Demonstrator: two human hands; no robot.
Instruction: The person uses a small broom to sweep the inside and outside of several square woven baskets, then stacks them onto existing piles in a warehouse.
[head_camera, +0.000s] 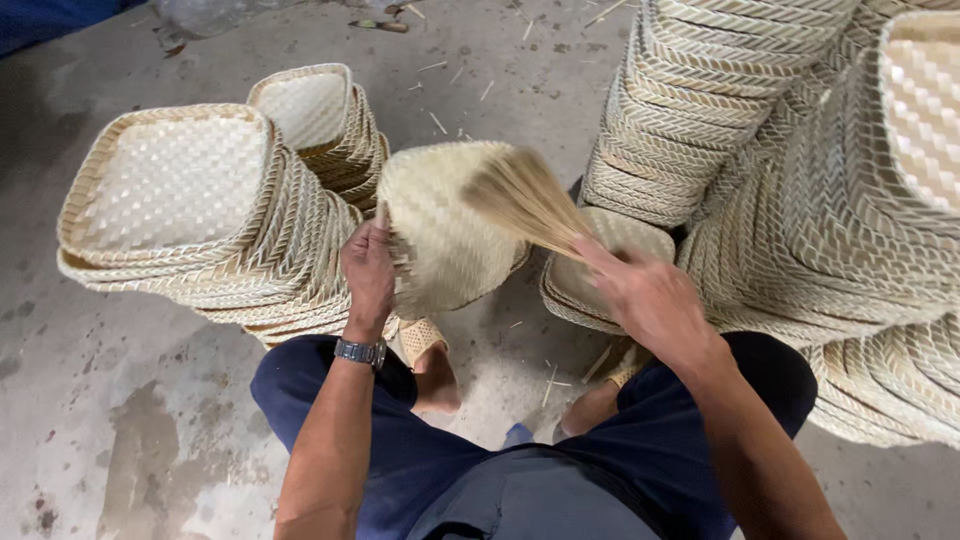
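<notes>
From the head camera, the person sits low on a bare concrete floor (120, 400), knees apart in dark blue trousers, sandalled feet showing between them.

The left hand (368, 272), a metal watch (361, 351) at its wrist, has its fingers closed around the left edge of a half-woven basket (440, 225) held tilted up in front of the knees. That edge is ragged, with loose strip ends sticking out under the fingers. The basket's top rim is rounded and lies just beside the nearer left stack.

The right hand (645, 295) is closed on the near end of a bundle of thin straw-coloured strips (525, 200), which fans out, blurred, across the basket's upper right face.

A stack of square woven trays (180, 190) stands to the left, with a smaller stack (320, 115) behind it; their outer edges nearly touch the held basket. To the right rise tall stacks of baskets (800, 180), reaching the frame's top and right edges and crowding the right forearm. A low flat pile (590, 275) sits just beyond the right hand.

Open floor remains at the far top centre, littered with stray slivers, and along the left and lower left, stained dark in patches. Between the stacks only a narrow gap holds the basket and hands.
</notes>
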